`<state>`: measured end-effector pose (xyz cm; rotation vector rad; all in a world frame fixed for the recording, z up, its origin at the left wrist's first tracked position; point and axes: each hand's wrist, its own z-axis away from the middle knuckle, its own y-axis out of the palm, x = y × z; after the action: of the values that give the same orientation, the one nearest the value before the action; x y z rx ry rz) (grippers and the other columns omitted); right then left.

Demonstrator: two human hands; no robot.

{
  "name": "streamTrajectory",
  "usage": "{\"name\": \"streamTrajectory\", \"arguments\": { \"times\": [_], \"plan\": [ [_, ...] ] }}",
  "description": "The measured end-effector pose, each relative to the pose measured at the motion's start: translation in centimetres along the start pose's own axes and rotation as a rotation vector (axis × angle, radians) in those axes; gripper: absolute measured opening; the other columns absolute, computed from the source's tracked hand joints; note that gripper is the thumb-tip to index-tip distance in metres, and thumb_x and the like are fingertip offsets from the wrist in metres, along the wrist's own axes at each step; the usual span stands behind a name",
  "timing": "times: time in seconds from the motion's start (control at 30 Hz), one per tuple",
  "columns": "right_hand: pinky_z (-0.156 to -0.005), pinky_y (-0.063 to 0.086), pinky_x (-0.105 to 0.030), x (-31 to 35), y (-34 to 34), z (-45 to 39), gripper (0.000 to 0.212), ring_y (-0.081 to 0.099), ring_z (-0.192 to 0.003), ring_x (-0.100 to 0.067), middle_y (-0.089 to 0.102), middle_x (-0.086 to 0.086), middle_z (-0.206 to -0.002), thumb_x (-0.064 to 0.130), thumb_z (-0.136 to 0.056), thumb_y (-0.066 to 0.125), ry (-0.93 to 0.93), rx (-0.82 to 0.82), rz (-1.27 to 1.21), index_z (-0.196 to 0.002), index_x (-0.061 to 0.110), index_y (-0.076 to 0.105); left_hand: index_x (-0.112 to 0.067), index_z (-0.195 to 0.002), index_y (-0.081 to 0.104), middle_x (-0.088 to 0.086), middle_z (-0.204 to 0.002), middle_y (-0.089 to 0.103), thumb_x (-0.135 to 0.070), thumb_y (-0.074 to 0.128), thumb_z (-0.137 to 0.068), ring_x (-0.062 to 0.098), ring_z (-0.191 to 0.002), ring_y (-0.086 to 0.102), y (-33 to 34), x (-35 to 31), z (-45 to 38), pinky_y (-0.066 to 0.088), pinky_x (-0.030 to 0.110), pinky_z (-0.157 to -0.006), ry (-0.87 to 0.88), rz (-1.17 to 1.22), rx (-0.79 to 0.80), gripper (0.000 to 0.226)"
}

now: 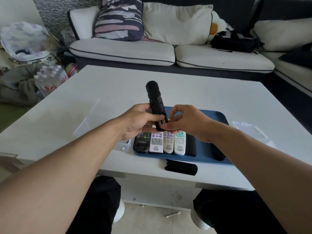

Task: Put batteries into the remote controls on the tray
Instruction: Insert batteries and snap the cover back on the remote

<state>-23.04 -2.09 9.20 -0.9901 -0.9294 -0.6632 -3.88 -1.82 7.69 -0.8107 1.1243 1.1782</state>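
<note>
My left hand (138,121) grips a long black remote (154,100), held back side up above the blue tray (212,119). Its battery bay at the near end is uncovered and gold-and-black batteries (161,122) lie in it. The fingertips of my right hand (184,122) pinch at those batteries at the bay's near end. On the tray below lie several remotes in a row: a black one (143,143), a white one with purple buttons (156,142), a beige one (168,143), a white one with green buttons (179,144) and a dark one (191,146).
A black battery cover (181,167) lies on the white table (185,92) in front of the tray. A clear plastic box (123,146) sits left of the tray and clear packaging (249,129) to its right. A sofa with cushions stands beyond the table.
</note>
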Motion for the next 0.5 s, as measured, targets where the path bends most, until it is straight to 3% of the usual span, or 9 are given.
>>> {"name": "streamTrajectory", "arguments": {
  "times": [0.17,0.3,0.43,0.5],
  "plan": [
    [-0.099,0.05,-0.054,-0.2,0.4,-0.7,0.033,0.07,-0.073,-0.024,0.076,-0.016,-0.083,0.012,-0.075,0.087,0.041,-0.004,-0.013,-0.082,0.014,0.056,-0.005,-0.121,0.065,0.02,-0.118,0.072,0.0,0.067,-0.092,0.035,-0.1,0.073,-0.1,0.1,-0.1,0.057,0.051,-0.095,-0.001,-0.022,-0.012,0.03],
    [-0.085,0.055,-0.045,-0.3,1.0,-1.3,0.034,0.07,-0.069,-0.023,0.076,-0.015,-0.08,0.015,-0.074,0.089,0.018,-0.034,-0.012,-0.08,0.014,0.056,-0.004,-0.124,0.064,0.021,-0.119,0.071,0.0,0.068,-0.092,0.028,-0.089,0.076,-0.5,0.2,0.0,0.064,0.038,-0.078,-0.005,-0.006,-0.045,0.032],
    [-0.09,0.058,-0.045,-0.7,1.2,-1.5,0.035,0.075,-0.074,-0.024,0.077,-0.008,-0.08,0.031,-0.073,0.089,0.016,-0.03,0.083,-0.09,0.012,0.064,-0.003,-0.121,0.065,0.02,-0.115,0.072,0.0,0.068,-0.092,0.026,-0.084,0.076,-0.6,0.7,0.3,0.063,0.032,-0.069,-0.004,-0.002,-0.083,0.03],
    [-0.084,0.059,-0.038,-0.4,1.1,-1.1,0.038,0.075,-0.076,-0.018,0.077,-0.001,-0.079,0.044,-0.074,0.086,0.013,-0.049,0.249,-0.091,0.016,0.067,-0.002,-0.12,0.063,0.019,-0.111,0.074,0.0,0.067,-0.093,0.024,-0.081,0.077,-0.7,0.8,0.1,0.062,0.03,-0.066,-0.002,0.015,-0.131,0.028]
  ]
}}
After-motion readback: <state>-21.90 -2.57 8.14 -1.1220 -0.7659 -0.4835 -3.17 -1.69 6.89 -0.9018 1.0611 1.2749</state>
